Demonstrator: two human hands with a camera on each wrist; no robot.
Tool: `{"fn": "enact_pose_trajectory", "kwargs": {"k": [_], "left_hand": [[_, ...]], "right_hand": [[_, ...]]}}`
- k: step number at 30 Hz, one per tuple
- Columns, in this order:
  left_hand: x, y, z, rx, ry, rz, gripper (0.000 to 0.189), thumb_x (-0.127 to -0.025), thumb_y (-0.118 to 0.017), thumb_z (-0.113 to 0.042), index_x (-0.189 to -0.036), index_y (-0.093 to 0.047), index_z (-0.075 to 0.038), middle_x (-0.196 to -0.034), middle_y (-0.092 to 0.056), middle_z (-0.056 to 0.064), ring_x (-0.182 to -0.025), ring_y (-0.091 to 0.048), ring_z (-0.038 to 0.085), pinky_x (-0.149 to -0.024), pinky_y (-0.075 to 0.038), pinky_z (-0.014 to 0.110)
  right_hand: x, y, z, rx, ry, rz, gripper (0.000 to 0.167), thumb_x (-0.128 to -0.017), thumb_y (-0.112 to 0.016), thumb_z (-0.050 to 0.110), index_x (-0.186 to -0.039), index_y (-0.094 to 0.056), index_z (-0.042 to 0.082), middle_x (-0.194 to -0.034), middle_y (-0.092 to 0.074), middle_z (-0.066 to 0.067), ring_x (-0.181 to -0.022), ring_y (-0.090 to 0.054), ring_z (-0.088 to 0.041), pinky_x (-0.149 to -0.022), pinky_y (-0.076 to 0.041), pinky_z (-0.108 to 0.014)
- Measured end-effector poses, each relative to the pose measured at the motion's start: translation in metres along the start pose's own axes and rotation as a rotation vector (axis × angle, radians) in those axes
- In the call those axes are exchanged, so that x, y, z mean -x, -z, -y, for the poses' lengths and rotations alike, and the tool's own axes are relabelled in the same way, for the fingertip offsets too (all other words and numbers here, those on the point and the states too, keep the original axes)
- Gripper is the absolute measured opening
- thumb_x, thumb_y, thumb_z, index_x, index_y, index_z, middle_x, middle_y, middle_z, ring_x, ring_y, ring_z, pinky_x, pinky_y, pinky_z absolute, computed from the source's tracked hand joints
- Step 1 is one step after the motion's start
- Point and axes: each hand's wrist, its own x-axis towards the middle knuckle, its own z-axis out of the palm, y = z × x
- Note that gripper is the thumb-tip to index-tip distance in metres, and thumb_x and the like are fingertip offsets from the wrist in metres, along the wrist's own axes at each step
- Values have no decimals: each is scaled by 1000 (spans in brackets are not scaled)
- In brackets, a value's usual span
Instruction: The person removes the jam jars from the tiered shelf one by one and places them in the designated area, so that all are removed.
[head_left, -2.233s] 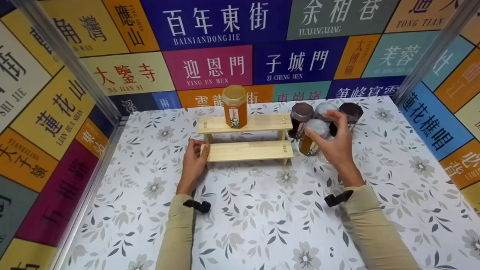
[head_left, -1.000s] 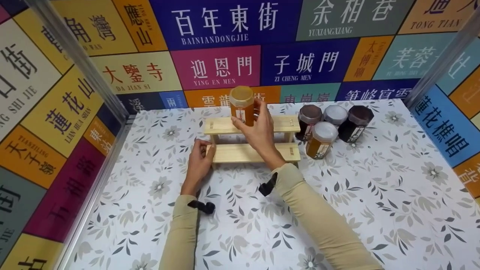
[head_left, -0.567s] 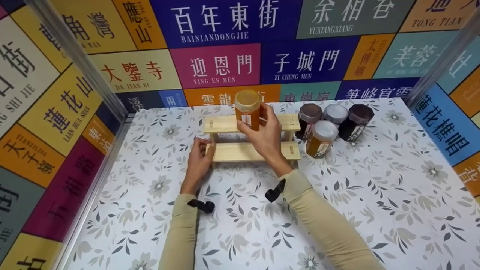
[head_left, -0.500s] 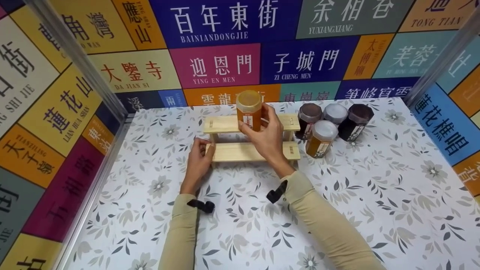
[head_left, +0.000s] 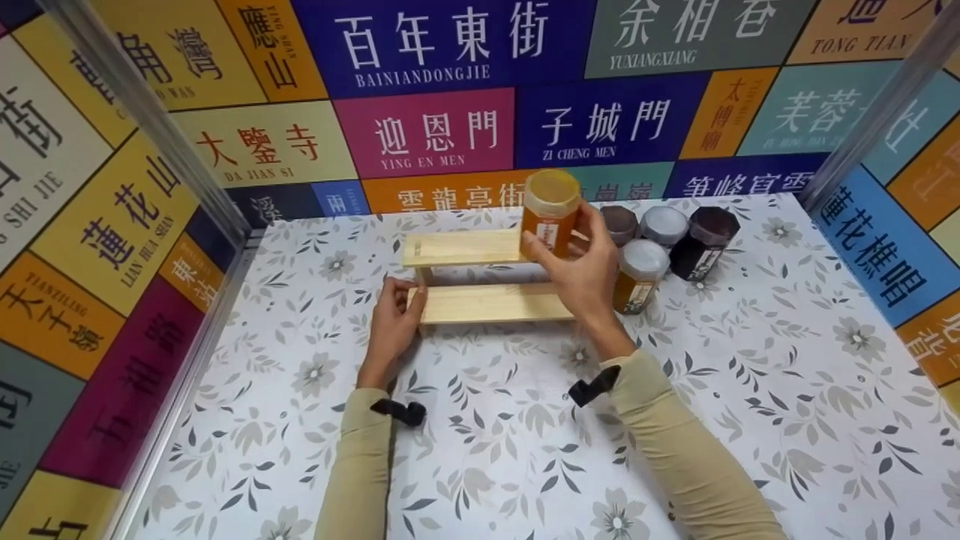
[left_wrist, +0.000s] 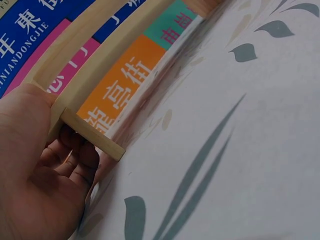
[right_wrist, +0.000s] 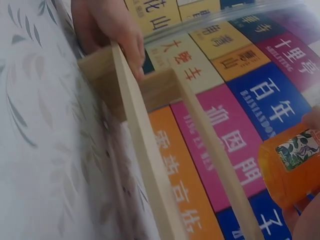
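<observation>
A two-step wooden rack (head_left: 487, 304) stands on the table. At its left end my left hand (head_left: 395, 322) grips the lower board, and the left wrist view shows the thumb on the board and the fingers (left_wrist: 85, 157) curled below it. My right hand (head_left: 589, 274) holds an amber honey jar (head_left: 551, 221) upright, with a yellowish lid and a white label, at the right end of the upper board. In the right wrist view the jar's base (right_wrist: 295, 155) appears raised off the rack. The right part of the upper board is hidden behind jar and hand.
Right of the rack several jars cluster: an amber jar (head_left: 641, 277) with a whitish lid, a dark jar (head_left: 703, 244), a brown-lidded jar (head_left: 619, 223) and another pale-lidded jar (head_left: 664, 225). A printed wall panel (head_left: 442, 131) rises behind the flower-patterned table (head_left: 480, 442).
My right hand came from the amber jar on the right, took hold of the honey jar on the upper board and moved it rightward. My left hand stays on the rack.
</observation>
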Motion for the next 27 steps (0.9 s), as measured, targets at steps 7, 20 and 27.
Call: {"fn": "enact_pose_trajectory", "kwargs": {"k": [7,20,27], "left_hand": [[0,1,-1,-1,9,9,28,-109,-67,-29,-125,-61,-6,-100,-71,11,-88,-66,17,-74,-52,26],[0,0,1,-8,59,17,27,-109,-67,-32,-124,-59,-11,-106,-73,9,-95,-69,18,-79,-55,27],[-1,2,1,26,33,8,30,-108,-70,-30,-125,-61,-6,-105,-73,14,-88,-68,18,-73,-53,25]], "right_hand": [[-13,50,-5,50,-38,-54,73,-84,-97,32,-146,-61,18,-134,-71,-4,-118,-68,-18,-102,-59,-42],[-25,138,-22,100,-95,-203,69,-89,-92,25,-149,-59,21,-138,-68,-3,-122,-67,-17,-106,-56,-34],[-23,168,-21,100,-78,-244,67,-88,-91,20,-147,-59,17,-140,-65,-3,-126,-65,-18,-111,-55,-32]]}}
